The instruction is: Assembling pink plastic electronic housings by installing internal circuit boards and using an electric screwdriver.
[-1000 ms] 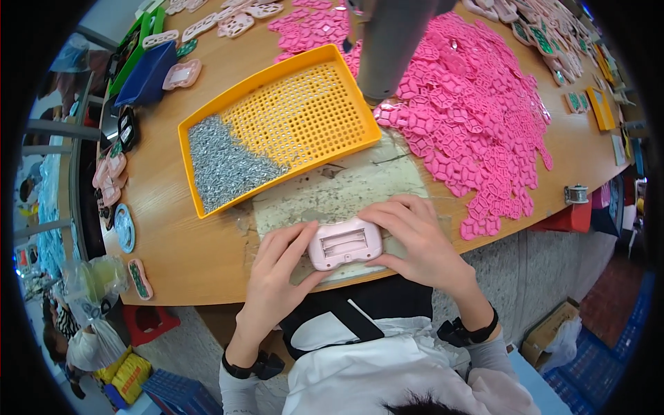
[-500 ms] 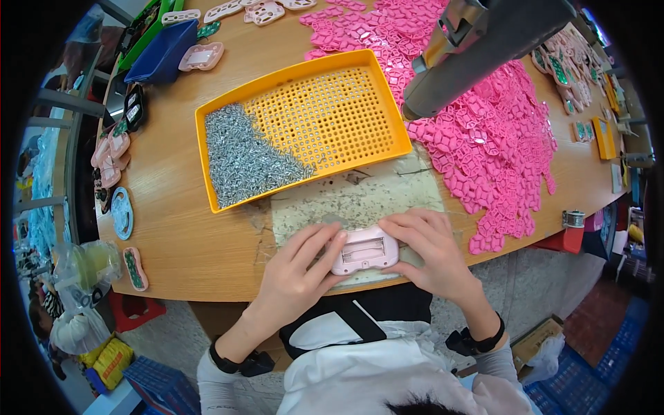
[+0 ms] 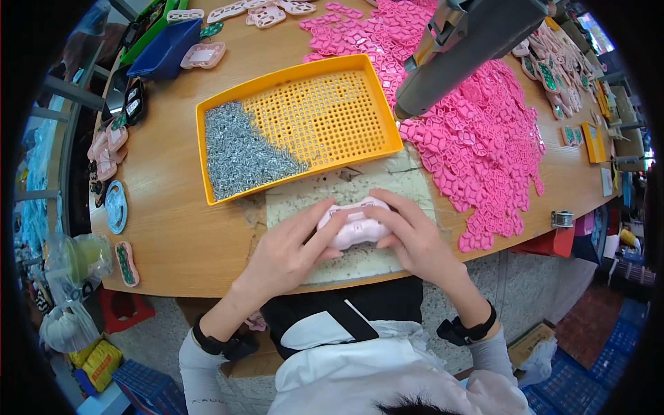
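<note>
A pale pink plastic game controller casing [image 3: 358, 234] is held between both hands above a stained whitish mat. My left hand [image 3: 290, 242] grips its left end, fingers over the top edge and thumb along the near side. Around the right end closes my right hand [image 3: 412, 234], with its fingers on the upper face. The casing is tilted, so its rounded near side shows and the battery recess is partly covered by fingers. Just beyond the hands stands a yellow perforated tray [image 3: 304, 166] with a heap of small silver screws [image 3: 245, 155] in its left part.
Bright pink plastic parts [image 3: 477, 152] lie heaped on the right. A grey tubular tool [image 3: 456, 69] hangs over them. Pale pink casings [image 3: 107, 152], a blue bin [image 3: 164, 52] and a light blue ring-shaped piece [image 3: 117, 207] sit at left. The table's curved front edge [image 3: 332, 284] is close to my body.
The casing has been lifted slightly away from me and tipped, turning its battery recess from view and showing its near side. Both hands moved with it, still gripping its ends.
</note>
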### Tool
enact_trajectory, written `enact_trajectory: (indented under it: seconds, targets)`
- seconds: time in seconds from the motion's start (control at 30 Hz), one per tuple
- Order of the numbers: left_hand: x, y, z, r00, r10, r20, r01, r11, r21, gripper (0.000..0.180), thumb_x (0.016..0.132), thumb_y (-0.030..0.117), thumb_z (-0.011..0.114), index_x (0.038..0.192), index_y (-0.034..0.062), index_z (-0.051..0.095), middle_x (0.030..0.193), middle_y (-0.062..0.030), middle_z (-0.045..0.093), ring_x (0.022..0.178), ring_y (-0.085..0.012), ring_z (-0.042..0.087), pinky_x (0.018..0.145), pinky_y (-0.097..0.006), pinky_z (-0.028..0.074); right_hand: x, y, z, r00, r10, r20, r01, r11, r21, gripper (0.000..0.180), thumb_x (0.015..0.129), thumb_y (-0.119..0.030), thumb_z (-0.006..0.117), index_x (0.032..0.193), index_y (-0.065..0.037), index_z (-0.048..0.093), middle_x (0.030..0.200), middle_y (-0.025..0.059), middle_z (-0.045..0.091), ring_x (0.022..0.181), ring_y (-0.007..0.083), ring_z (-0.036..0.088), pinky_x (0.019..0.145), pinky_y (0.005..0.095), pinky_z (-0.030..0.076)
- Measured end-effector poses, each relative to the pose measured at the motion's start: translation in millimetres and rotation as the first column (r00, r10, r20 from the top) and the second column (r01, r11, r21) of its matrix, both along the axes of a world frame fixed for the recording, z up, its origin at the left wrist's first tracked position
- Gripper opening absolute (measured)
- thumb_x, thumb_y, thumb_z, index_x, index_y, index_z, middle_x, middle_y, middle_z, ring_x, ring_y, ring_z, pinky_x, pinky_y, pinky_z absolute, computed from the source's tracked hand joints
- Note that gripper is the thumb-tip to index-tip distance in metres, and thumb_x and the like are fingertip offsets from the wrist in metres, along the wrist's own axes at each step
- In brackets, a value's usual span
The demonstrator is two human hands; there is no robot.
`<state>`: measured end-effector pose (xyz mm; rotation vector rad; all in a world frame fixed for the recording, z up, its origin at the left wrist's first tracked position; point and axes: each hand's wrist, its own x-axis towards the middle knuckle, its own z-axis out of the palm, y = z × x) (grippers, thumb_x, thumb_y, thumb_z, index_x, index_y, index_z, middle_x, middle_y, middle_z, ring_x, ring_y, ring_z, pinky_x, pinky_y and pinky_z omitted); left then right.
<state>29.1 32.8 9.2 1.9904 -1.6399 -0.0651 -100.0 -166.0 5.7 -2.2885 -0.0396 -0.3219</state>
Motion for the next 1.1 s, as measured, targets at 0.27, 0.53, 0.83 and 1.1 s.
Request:
enact_trajectory:
  seconds: [0.27,0.53,0.83,1.1]
  targets:
    - [-5,-17,3,0.991,0.096,-0.093,-0.113,0.973,-0.200,0.050,0.067,0.013,0.076,0.113,0.0030,0.061,0.111,-0.0162,0.063,0.097,-0.0300,0.064,0.079,-0.035,0.054,14,-5,13,0.999,0.015,0.050,-0.003,0.975,-0.223,0.042,0.071,-0.009,0.069,0.111,-0.004,0.058,0.114,0.0124,0.058,0.106,0.0305,0.055,0.089,0.0396,0.044]
    - [-11,-21,6,0.968,0.136,-0.210,-0.183,0.959,-0.218,0.036,0.068,0.008,0.074,0.101,-0.0017,0.064,0.098,-0.0142,0.065,0.094,-0.0296,0.065,0.080,-0.036,0.054,19,9,-2,0.994,0.009,0.112,-0.019,0.996,0.090,0.043,0.069,0.001,0.069,0.110,-0.002,0.057,0.116,0.0143,0.057,0.116,0.0327,0.053,0.093,0.0398,0.047]
    - [-15,-25,2,0.954,0.168,-0.249,-0.232,0.939,-0.255,0.034,0.068,0.002,0.073,0.100,-0.0022,0.064,0.097,-0.0172,0.065,0.094,-0.0312,0.065,0.082,-0.039,0.053,22,14,-5,0.975,-0.106,0.194,0.100,0.994,0.041,0.036,0.065,0.001,0.071,0.100,-0.001,0.063,0.101,0.0122,0.065,0.109,0.0329,0.060,0.082,0.0375,0.053]
    - [-19,-10,-3,0.997,-0.022,0.073,0.037,0.977,-0.209,0.028,0.074,0.006,0.063,0.100,-0.0033,0.064,0.111,-0.0150,0.063,0.103,-0.0273,0.062,0.084,-0.037,0.053,-5,-1,1,0.987,0.133,0.093,-0.123,0.987,-0.107,0.036,0.072,-0.002,0.070,0.107,0.000,0.064,0.118,0.0131,0.062,0.116,0.0302,0.056,0.088,0.0357,0.052]
